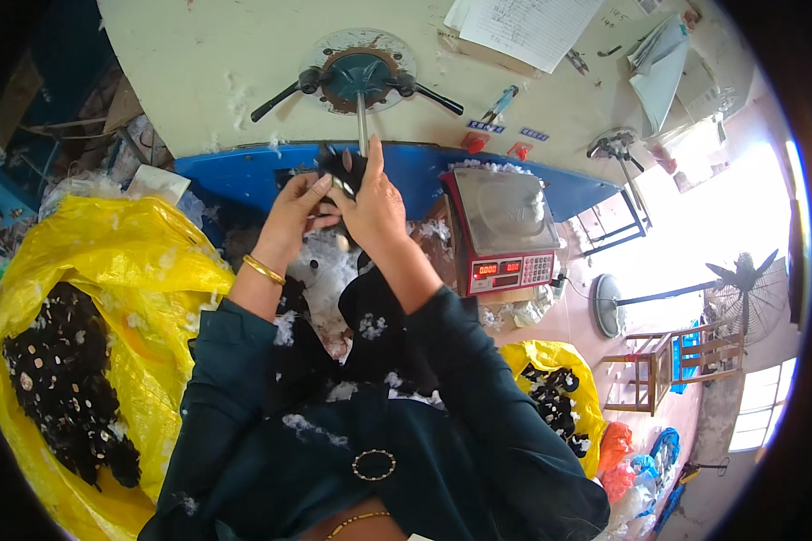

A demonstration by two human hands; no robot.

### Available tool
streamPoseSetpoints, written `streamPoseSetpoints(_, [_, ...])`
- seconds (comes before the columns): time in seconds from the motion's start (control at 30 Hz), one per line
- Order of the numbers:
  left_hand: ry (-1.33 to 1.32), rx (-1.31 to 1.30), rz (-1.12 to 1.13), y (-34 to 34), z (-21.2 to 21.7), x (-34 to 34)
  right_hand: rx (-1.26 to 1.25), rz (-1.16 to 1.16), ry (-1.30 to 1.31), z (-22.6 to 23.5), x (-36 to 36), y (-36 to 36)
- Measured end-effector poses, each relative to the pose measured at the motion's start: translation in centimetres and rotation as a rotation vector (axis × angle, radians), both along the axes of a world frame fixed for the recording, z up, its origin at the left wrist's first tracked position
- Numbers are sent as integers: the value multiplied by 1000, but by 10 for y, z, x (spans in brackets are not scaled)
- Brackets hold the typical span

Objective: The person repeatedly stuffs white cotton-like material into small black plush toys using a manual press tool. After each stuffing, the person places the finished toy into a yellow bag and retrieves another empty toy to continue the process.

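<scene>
A small black plush piece [334,160], with a pinkish ear-like patch, is at the end of a thin metal tube [362,117]. The tube sticks out of a round fitting [356,79] on the machine's pale panel. My left hand [296,215] pinches the piece from the left with bent fingers. From the other side my right hand [375,206] grips it, index finger stretched up beside the tube. Whether the tube's tip is inside the piece is hidden. White fluff [327,270] lies below my hands and on my dark clothes.
Left, a yellow sack [144,243] holds black pieces; a smaller yellow sack [591,397] stands right. A red digital scale [505,221] is right of my hands. Black-handled levers [438,97] flank the tube; red knobs [475,142] sit nearby. A fan [744,279] and wooden chair [654,365] stand farther right.
</scene>
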State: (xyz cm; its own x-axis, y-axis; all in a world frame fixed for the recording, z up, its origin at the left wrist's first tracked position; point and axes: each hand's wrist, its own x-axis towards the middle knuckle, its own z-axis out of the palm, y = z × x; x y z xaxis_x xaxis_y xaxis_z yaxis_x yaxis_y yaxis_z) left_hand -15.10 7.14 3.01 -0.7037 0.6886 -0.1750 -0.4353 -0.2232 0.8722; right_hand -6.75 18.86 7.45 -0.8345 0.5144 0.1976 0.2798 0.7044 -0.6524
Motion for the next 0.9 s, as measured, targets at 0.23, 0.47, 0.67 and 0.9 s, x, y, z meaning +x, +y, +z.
streamPoseSetpoints(0.23, [119,-39,66,-2,29,37,-238,172,267,-23,25,18])
streamPoseSetpoints(0.47, [45,-80,1,-17,29,63,-320,391,189,-6,63,40])
streamPoseSetpoints(0.67, [-9,-215,88,-70,-15,66,-619,-178,-294,-87,115,259])
streamPoseSetpoints(0.9, [-52,-231,-24,-86,-38,81,-501,-588,-400,-93,172,334])
